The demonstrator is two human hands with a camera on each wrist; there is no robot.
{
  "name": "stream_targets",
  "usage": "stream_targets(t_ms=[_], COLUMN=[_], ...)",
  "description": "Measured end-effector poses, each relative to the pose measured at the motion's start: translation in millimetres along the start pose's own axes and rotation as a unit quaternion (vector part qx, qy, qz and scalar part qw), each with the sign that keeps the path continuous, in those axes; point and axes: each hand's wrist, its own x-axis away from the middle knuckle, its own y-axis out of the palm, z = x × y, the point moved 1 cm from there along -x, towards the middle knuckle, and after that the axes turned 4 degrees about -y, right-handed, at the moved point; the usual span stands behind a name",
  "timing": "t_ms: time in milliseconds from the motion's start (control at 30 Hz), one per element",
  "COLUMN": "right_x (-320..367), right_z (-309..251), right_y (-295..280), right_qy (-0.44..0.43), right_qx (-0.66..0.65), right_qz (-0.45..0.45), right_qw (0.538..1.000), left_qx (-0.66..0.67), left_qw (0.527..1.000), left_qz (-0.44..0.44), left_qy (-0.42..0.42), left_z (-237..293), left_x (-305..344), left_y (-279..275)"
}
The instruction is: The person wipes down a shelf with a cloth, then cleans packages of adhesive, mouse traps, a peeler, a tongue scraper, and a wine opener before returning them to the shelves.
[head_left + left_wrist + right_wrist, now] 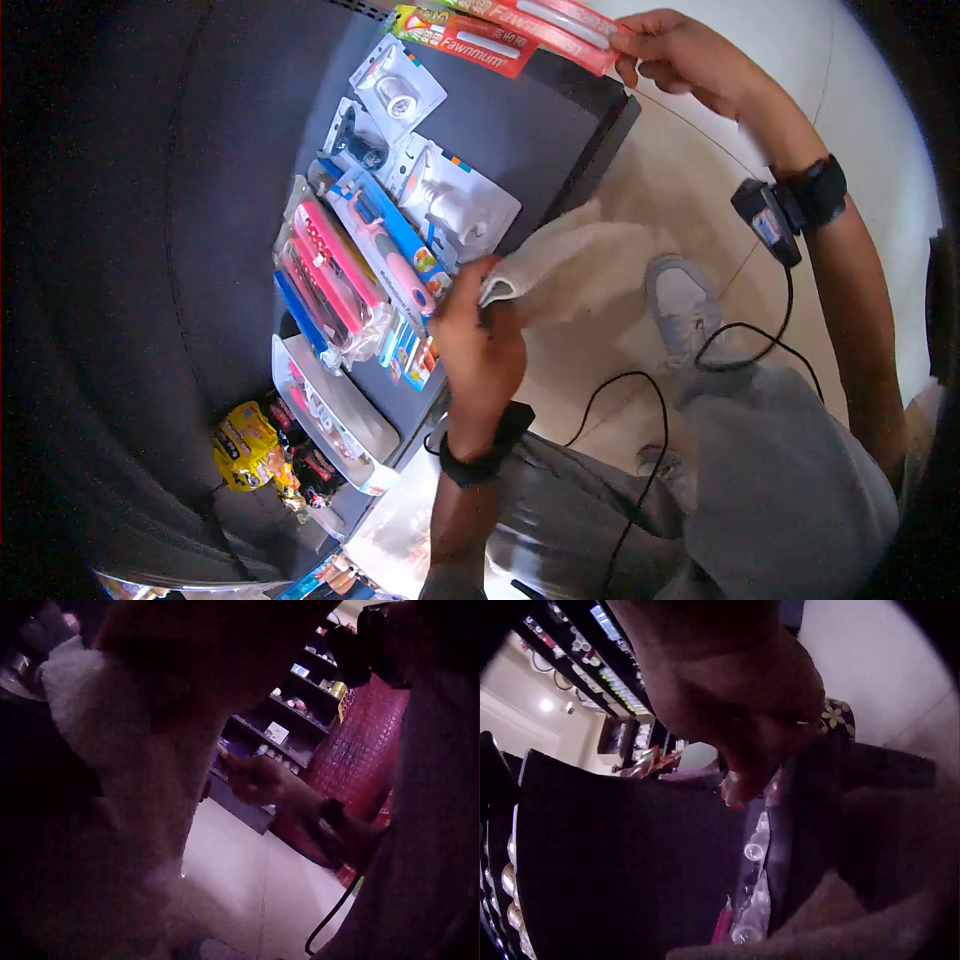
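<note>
In the head view my left hand (pixel 483 345) grips a folded off-white cloth (pixel 590 260) that hangs off the shelf's front edge. The same cloth (pixel 82 697) looms large and dark in the left wrist view. My right hand (pixel 690 55) pinches the end of a red and clear package (pixel 560 30) at the shelf's far end. Beside it lies another red package marked Fawnmum (pixel 475 45). In the right wrist view, the right hand (pixel 727 697) reaches down over the shelf, its fingertips at something red.
Blister packs with white fittings (pixel 455 205), a pink-handled tool in a blue pack (pixel 385 250) and pink packaged items (pixel 325 265) line the dark shelf (pixel 510 130). A white tray (pixel 375 425) and yellow snack packs (pixel 245 445) follow. Black cables (pixel 660 430) trail across the floor.
</note>
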Motion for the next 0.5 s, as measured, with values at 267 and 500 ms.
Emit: stream_targets(t_ms=[267, 500], right_x=[-42.5, -53.4], right_z=[20.6, 31.7], right_y=[-11.8, -9.5], right_qy=[0.029, 0.043], right_qx=[-0.035, -0.076], right_qz=[0.029, 0.027], right_qw=[0.999, 0.996], left_qx=[0.205, -0.267], left_qw=[0.952, 0.959], left_qz=[-0.2, -0.094], left_qy=[-0.105, 0.023], left_z=[41.3, 34.3], left_x=[-103.9, -189.5], left_y=[-4.7, 51.4])
